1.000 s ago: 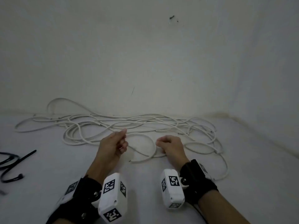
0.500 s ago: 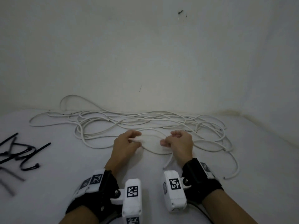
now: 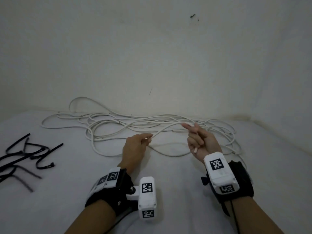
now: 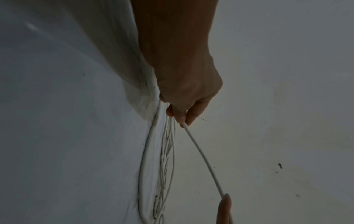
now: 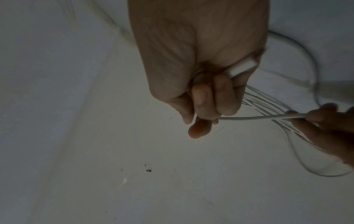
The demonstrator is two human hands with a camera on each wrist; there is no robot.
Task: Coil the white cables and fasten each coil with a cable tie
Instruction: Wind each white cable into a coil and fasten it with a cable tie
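The white cables (image 3: 135, 125) lie in a loose, uncoiled tangle along the foot of the wall, and one strand (image 3: 166, 128) rises off the heap in a shallow arc. Black cable ties (image 3: 32, 152) lie scattered well to the left, apparently unused.

cable ties (image 3: 25, 159) cut off at head view's left edge, white cable (image 5: 243, 66) partly hidden inside right hand (image 5: 199, 63)

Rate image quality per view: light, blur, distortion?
Head: dim, even light, mostly sharp; black cable ties smear at the left edge. Left wrist: dark, left hand underexposed, white cable crisp. Right wrist: dim, right hand soft, loose cable loops streaked with motion blur.
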